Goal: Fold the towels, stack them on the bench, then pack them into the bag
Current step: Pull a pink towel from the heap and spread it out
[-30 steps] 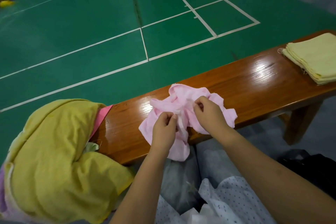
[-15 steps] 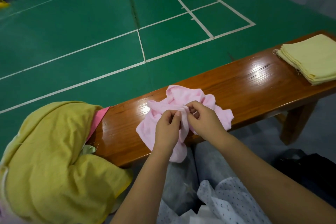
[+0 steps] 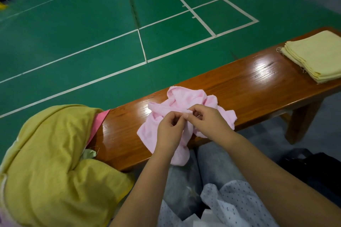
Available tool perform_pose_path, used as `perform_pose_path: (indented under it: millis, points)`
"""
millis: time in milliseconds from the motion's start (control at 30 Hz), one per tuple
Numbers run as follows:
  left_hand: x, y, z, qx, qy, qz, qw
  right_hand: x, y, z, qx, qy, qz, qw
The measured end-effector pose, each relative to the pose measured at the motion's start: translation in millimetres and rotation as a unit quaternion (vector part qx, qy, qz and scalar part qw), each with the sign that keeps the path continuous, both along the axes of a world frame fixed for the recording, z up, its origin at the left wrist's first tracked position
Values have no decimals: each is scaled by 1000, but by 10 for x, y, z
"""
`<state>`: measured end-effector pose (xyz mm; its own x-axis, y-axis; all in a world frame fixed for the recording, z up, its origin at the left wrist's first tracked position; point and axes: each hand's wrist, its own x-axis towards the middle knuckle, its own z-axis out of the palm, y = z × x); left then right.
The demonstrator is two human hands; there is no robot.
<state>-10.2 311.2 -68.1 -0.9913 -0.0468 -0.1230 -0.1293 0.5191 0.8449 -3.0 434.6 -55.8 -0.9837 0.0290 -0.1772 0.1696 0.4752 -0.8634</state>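
Observation:
A crumpled pink towel [image 3: 186, 100] lies on the glossy wooden bench [image 3: 249, 86], its lower end hanging over the near edge. My left hand [image 3: 169, 131] and my right hand [image 3: 208, 121] meet above its middle, both pinching a bit of its edge between fingertips. A stack of folded pale yellow towels [image 3: 317, 55] sits at the bench's right end. A heap of unfolded towels, mostly mustard yellow [image 3: 48, 164] with a pink one [image 3: 97, 125] peeking out, covers the bench's left end. A black bag [image 3: 319, 169] sits on the floor at the lower right.
Beyond the bench stretches a green sports court floor [image 3: 92, 24] with white lines. The bench leg [image 3: 302, 121] stands at the right. My lap, in grey and dotted fabric [image 3: 230, 202], is just below the bench's near edge.
My hands have drawn closer together over the pink towel, fingertips now meeting on its edge. The towel has bunched slightly; the stacks have not moved.

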Motion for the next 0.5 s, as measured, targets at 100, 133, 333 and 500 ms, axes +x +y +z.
perform_pose_path:
  millis: [100, 133, 333, 500]
  points:
    - [-76, -52, 47, -5, -12, -42, 999, -33, 66, -40, 9, -12, -8, 1000]
    - [-130, -113, 94, -14, -13, -52, 998, -31, 93, -50, 7, -4, -11, 1000]
    - [-880, -544, 248, -172, 15, 75, 982, -62, 236, -85, 16, 8, -48, 999]
    - [-1179, -585, 164, -235, -226, -52, 944, -84, 226, -109, 12, 7, -50, 999]
